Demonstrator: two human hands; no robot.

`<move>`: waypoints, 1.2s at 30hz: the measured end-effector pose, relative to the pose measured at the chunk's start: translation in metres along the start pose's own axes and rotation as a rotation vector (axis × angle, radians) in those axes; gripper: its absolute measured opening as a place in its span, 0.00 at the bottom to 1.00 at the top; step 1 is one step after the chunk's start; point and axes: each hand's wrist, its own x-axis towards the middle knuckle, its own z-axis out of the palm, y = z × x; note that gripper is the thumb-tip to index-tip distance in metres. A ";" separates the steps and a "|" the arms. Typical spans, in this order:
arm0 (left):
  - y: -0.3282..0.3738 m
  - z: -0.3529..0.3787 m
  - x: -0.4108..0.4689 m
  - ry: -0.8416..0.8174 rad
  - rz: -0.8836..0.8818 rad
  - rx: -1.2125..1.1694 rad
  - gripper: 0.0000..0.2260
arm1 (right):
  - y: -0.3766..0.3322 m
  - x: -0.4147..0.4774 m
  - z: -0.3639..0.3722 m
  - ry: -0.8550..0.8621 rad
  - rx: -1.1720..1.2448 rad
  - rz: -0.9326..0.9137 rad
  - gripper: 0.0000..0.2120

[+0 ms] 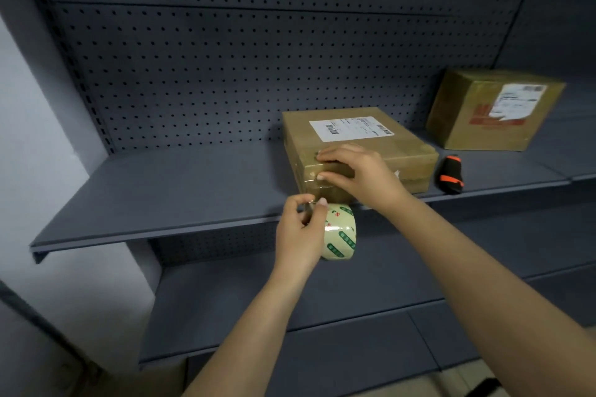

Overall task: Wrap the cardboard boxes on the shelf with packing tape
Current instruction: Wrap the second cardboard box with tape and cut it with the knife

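A: The shelf [161, 196]?
B: Dark grey; back panel [225, 74] dotted with holes.
A: And the centre box [409, 155]?
B: Brown, white label [350, 128]; upper-right box [458, 119] too, plus red print. Tape roll [342, 232] pale with green marks; cutter [450, 175] black and orange.

Dim, soft focus, bowed edges

matt grey metal shelf [161, 203]; glossy taped cardboard box [403, 155], paper label [350, 128]; glossy tape roll [340, 232] at 6 o'clock.

A near box [358, 142] sits at the shelf's [161, 196] near edge, with a cutter [450, 175] just right of it. A far box [483, 113] stands farther right, behind. A tape roll [342, 232] hangs before the edge.
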 end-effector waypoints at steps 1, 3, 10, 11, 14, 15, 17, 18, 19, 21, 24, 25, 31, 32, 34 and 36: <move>-0.001 0.010 -0.001 0.030 -0.005 -0.006 0.03 | 0.008 -0.004 -0.006 -0.012 0.016 -0.015 0.17; -0.004 0.027 -0.003 0.098 -0.011 -0.016 0.02 | 0.023 -0.014 -0.019 -0.032 0.010 -0.063 0.18; -0.012 0.075 -0.018 0.260 0.020 -0.049 0.01 | 0.067 -0.057 -0.059 0.105 -0.075 -0.160 0.12; -0.013 0.080 -0.020 0.274 0.023 -0.052 0.01 | 0.071 -0.062 -0.064 0.139 -0.085 -0.140 0.11; -0.014 0.097 -0.027 0.306 0.034 -0.081 0.01 | 0.088 -0.080 -0.076 0.238 -0.124 0.016 0.04; -0.015 0.101 -0.029 0.318 0.034 -0.088 0.02 | 0.096 -0.085 -0.078 0.258 -0.138 0.098 0.03; -0.016 0.109 -0.033 0.340 0.028 -0.103 0.03 | 0.114 -0.094 -0.082 0.264 -0.172 0.281 0.03; -0.016 0.112 -0.034 0.350 0.028 -0.106 0.03 | 0.122 -0.097 -0.085 0.255 -0.196 0.366 0.04; -0.016 0.114 -0.034 0.361 0.028 -0.105 0.04 | 0.129 -0.099 -0.087 0.230 -0.223 0.440 0.06; -0.017 0.118 -0.033 0.382 0.029 -0.105 0.04 | 0.140 -0.101 -0.090 0.103 -0.299 0.564 0.14; -0.021 0.124 -0.030 0.417 0.047 -0.106 0.04 | 0.148 -0.101 -0.091 -0.134 -0.358 0.699 0.22; -0.023 0.125 -0.029 0.432 0.055 -0.104 0.04 | 0.149 -0.101 -0.092 -0.153 -0.349 0.710 0.23; -0.024 0.119 -0.018 0.461 0.083 -0.071 0.03 | 0.153 -0.090 -0.102 -0.070 -0.307 0.802 0.21; -0.022 0.117 -0.017 0.464 0.082 -0.061 0.03 | 0.154 -0.087 -0.104 -0.078 -0.301 0.828 0.19; -0.020 0.113 -0.014 0.466 0.080 -0.044 0.04 | 0.154 -0.084 -0.105 -0.080 -0.313 0.843 0.17; -0.019 0.113 -0.014 0.455 0.074 -0.049 0.04 | 0.151 -0.086 -0.105 -0.006 -0.298 0.826 0.18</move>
